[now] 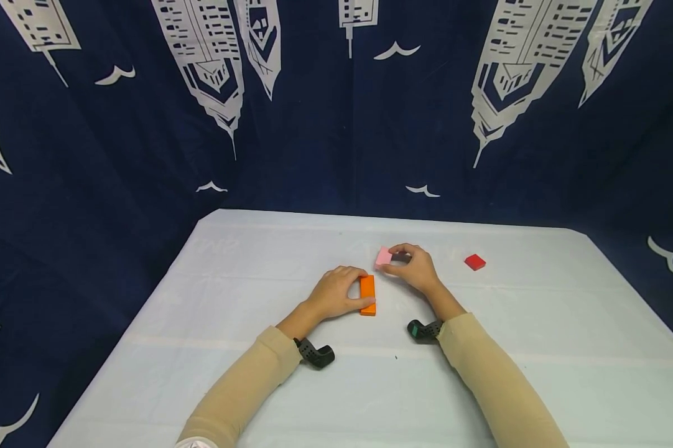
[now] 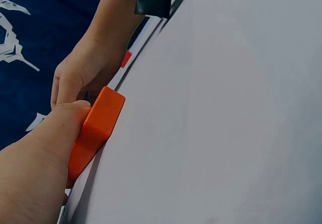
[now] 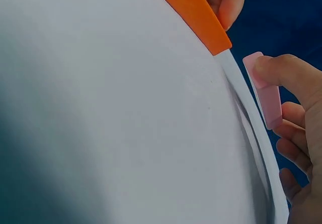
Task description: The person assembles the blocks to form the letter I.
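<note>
The left hand pinches the orange block, the right hand the pink block, seemingly so near that hasty movement could knock one loose.

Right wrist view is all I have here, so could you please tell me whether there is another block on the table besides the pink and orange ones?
Observer: Yes, in the head view a red block lies on the table, to the right of the right hand.
Operator: Thank you; is it being touched by the hand that grips the pink block, or by the one at the orange block?
Observer: By neither; the red block lies apart from both the right hand and the left hand.
</note>
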